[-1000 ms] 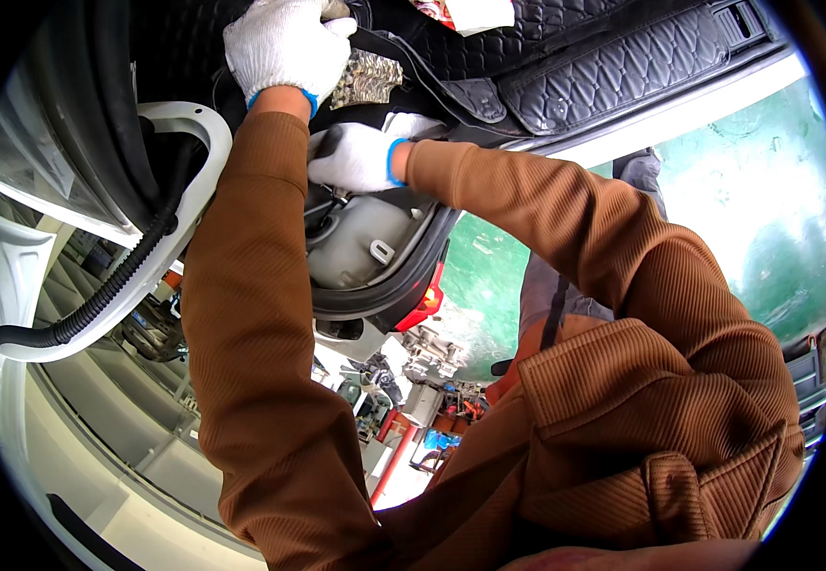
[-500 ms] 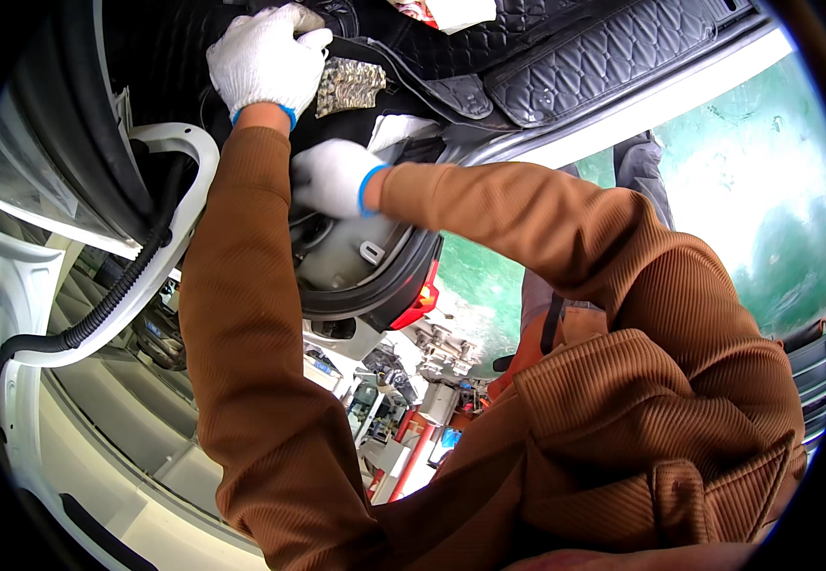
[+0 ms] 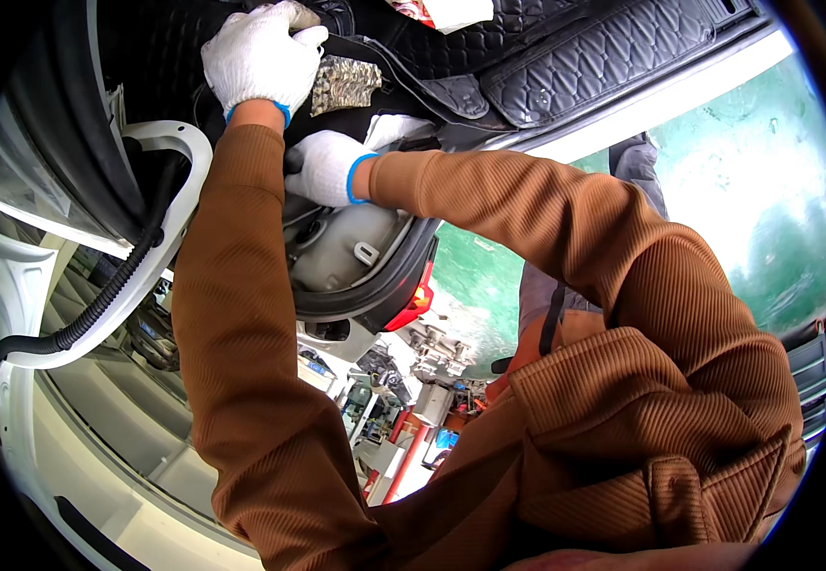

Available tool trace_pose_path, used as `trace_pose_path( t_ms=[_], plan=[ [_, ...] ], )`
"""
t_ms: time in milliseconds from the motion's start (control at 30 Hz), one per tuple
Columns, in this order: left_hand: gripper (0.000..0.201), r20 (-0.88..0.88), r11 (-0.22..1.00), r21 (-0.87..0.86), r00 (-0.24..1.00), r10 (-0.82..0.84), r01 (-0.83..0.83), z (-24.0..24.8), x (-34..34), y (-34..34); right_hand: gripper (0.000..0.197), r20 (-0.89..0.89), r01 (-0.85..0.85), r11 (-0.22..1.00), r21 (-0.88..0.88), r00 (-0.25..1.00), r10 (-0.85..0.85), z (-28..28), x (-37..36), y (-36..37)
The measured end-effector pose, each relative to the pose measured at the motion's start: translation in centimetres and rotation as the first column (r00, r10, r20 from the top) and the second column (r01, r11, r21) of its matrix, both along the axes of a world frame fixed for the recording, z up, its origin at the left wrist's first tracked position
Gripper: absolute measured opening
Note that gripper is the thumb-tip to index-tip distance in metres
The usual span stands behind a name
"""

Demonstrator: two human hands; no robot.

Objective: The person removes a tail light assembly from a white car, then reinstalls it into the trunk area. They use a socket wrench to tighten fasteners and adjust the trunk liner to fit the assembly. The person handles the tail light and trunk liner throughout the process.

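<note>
My left hand (image 3: 261, 59), in a white knit glove with a blue cuff, reaches into the dark vehicle interior at the top. Its fingers curl over something at the dark trim, and what they hold is hidden. Beside it lies a crinkled silver foil-like patch (image 3: 346, 83). My right hand (image 3: 329, 169), gloved the same way, is closed lower down, above a pale body panel (image 3: 342, 249) with a black rubber seal (image 3: 356, 303). A small dark shape shows at its fingers, too little to name. A piece of white material (image 3: 396, 127) lies just above the right hand.
Black quilted lining (image 3: 580, 71) runs along the top right beside a white sill. At left, a white curved metal arm (image 3: 206, 157) carries a black corrugated hose (image 3: 99, 309). A red tail lamp (image 3: 415, 300) sits at the body's corner. Green floor (image 3: 746, 152) shows at right.
My right hand, blurred half a second ago, is now sharp and slightly higher. The whole view has shifted a little. My left hand keeps its place at the trim.
</note>
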State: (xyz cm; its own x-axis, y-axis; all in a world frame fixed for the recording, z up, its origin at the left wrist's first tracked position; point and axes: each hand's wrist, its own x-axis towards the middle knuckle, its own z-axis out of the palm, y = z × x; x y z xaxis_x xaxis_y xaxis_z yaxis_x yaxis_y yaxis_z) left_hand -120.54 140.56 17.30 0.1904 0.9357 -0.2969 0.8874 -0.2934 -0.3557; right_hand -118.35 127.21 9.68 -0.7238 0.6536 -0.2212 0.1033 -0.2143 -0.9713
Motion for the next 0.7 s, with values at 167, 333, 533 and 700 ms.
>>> trace_pose_path(
  t_ms=[167,333,533,700],
  plan=[
    [0.023,-0.001,1.000,-0.022,1.000,-0.004,0.004,-0.1,0.5,0.2,0.038,0.258,-0.070,0.985,0.157,0.966,0.028,4.1,-0.4,-0.6],
    [0.024,-0.016,0.998,-0.040,0.999,0.042,-0.042,0.4,0.5,0.2,0.035,-0.107,-0.002,0.985,-0.173,0.994,-0.016,-1.1,1.6,0.3],
    [0.023,-0.014,0.999,-0.048,1.000,0.005,-0.005,0.1,0.3,0.4,0.014,-0.561,-0.557,0.143,-0.818,0.716,-0.416,-5.8,1.3,-1.7],
    [0.023,-0.032,0.998,-0.056,0.999,0.019,-0.021,0.0,0.8,0.6,0.027,-0.161,-0.031,0.774,-0.632,0.983,-0.092,-2.0,3.1,0.7]
  ],
)
